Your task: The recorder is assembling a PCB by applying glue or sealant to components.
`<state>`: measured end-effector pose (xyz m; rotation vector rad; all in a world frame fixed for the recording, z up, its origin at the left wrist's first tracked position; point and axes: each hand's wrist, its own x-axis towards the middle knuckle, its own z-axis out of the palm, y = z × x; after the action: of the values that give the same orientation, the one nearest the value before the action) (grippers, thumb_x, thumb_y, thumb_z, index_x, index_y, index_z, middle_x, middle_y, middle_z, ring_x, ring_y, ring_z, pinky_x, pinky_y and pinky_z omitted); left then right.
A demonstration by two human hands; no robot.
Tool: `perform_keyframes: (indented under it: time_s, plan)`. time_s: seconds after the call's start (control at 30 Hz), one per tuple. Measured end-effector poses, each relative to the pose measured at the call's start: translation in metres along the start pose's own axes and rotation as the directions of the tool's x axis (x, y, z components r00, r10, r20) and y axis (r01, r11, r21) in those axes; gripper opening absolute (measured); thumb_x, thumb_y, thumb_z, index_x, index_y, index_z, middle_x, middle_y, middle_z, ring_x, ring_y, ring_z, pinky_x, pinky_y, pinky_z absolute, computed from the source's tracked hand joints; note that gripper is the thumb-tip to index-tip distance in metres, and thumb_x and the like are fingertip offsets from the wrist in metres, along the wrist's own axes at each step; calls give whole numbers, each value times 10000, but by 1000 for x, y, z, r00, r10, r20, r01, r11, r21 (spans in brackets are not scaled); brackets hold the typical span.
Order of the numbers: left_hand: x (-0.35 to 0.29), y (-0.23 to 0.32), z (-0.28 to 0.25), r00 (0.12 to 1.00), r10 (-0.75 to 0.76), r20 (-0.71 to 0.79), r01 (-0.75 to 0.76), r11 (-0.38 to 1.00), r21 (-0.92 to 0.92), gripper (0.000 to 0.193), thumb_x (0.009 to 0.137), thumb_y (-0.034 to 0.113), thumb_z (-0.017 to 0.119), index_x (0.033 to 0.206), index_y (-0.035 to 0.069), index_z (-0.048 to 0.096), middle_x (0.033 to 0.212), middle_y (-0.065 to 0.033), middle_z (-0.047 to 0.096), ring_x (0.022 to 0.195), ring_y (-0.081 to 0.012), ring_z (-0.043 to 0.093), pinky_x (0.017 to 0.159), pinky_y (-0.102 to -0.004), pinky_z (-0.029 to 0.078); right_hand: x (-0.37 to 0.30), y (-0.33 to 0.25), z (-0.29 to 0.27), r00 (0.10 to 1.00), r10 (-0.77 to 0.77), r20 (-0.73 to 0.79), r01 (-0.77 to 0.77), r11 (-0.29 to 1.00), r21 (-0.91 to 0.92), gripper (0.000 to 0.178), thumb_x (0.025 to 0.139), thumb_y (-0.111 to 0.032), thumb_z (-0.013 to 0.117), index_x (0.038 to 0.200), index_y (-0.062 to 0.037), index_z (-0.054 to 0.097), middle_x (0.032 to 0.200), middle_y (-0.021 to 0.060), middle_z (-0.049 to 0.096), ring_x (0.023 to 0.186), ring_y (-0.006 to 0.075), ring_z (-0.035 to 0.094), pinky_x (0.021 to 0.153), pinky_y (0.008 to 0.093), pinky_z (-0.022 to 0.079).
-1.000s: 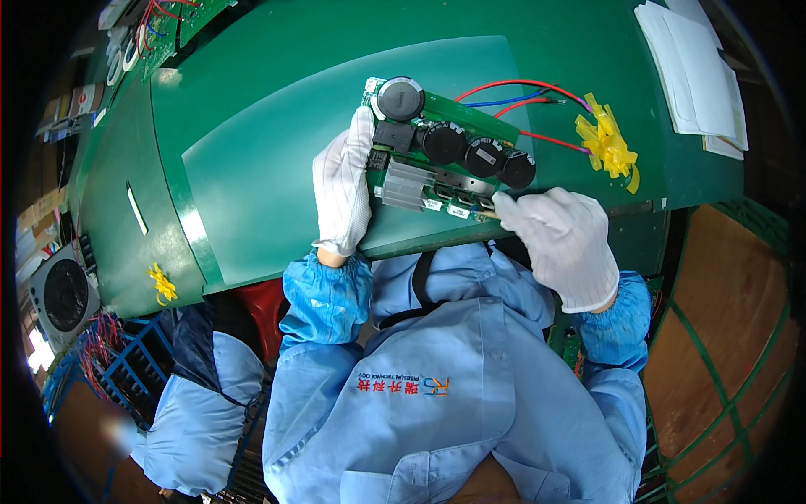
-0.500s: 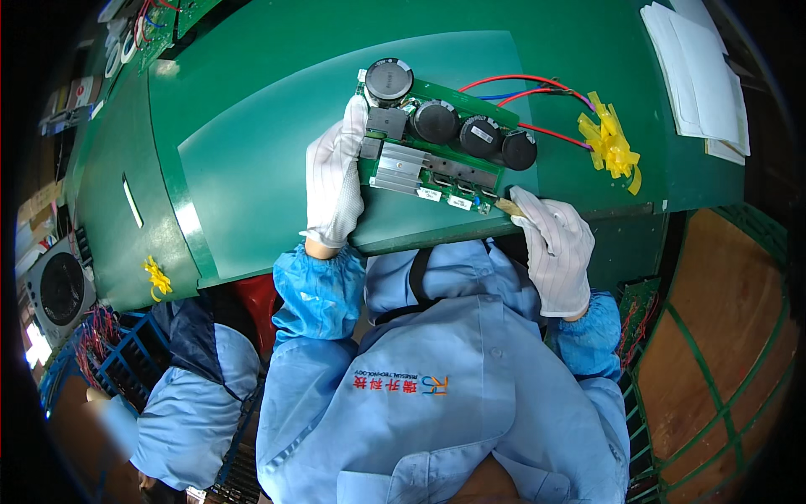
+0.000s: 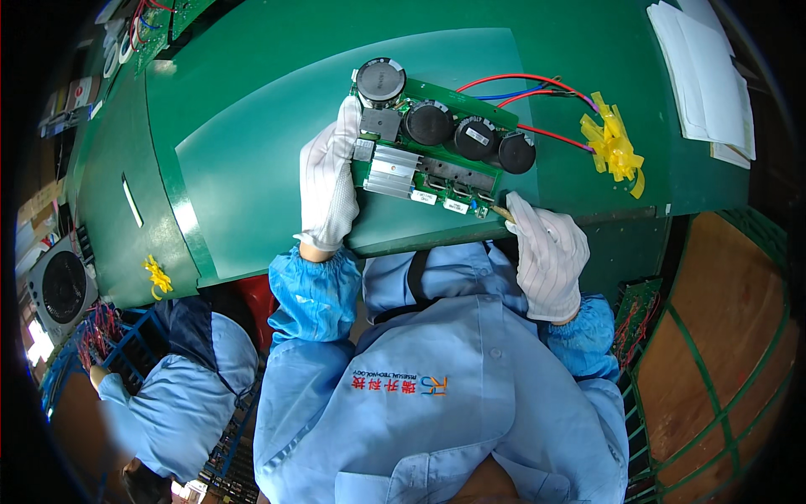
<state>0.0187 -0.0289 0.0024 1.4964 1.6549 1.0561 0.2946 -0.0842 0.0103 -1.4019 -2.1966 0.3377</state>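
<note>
My left hand [image 3: 330, 181], in a white glove, grips the left end of a green circuit board [image 3: 453, 94] and holds it tilted over the table's near edge. Several black cylindrical capacitors [image 3: 428, 123] stand along the board, with a silver finned heat sink [image 3: 392, 170] below them. In my gloved right hand [image 3: 550, 256] is a slim tan tool [image 3: 502, 212], its tip at the board's lower right corner; its kind is mostly hidden by the fingers. Red and blue wires [image 3: 554, 136] run from behind the board to a tangle of yellow strips [image 3: 617, 149] on the right.
The green table [image 3: 277, 59] carries a translucent sheet [image 3: 243, 193] beneath the board. White papers [image 3: 701, 84] lie at the far right. Another yellow bundle [image 3: 157, 277] sits at the near left. Beyond it are a round-fronted fan [image 3: 63, 286] and a co-worker in blue [image 3: 180, 395].
Both my hands and the board have shifted slightly left. The tan tool's tip stays by the same board corner. At left, the co-worker's hand is now among the red wires.
</note>
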Motion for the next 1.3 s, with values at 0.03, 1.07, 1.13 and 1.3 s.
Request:
perform_keyframes:
  time_s: [0.03,1.07,1.13,1.3]
  plan:
    - [0,2,0,999,-33,4,33,998,-44,515,1079,403,438,1115,-65,651,898,-174,666,775,-251,559,823,-336,477,0,0,0,1000,-14,5,14,1000,-20,419,794,-75,705,1213,-90,721,951,24,671,756,210,614,670,345,506]
    - [3,-1,4,930,-366,26,355,878,-322,517,1059,427,504,1036,-51,701,848,-78,667,768,-146,531,779,-305,460,18,8,-11,991,-131,18,131,991,-28,515,665,-97,754,1180,-107,738,851,-42,620,694,164,569,593,318,457]
    - [3,2,3,941,-339,21,327,888,-322,515,1061,423,503,1028,-51,702,842,-77,666,762,-146,530,776,-307,462,21,4,-12,991,-136,19,137,990,-38,511,664,-96,755,1174,-106,740,851,-42,620,691,164,567,593,318,456]
    - [4,5,2,959,-282,1,278,942,-186,512,1064,413,497,1013,-53,703,830,-83,664,753,-152,534,772,-310,466,20,7,-14,990,-125,65,126,992,-4,504,668,-95,754,1172,-106,739,863,-38,622,692,164,567,605,318,457]
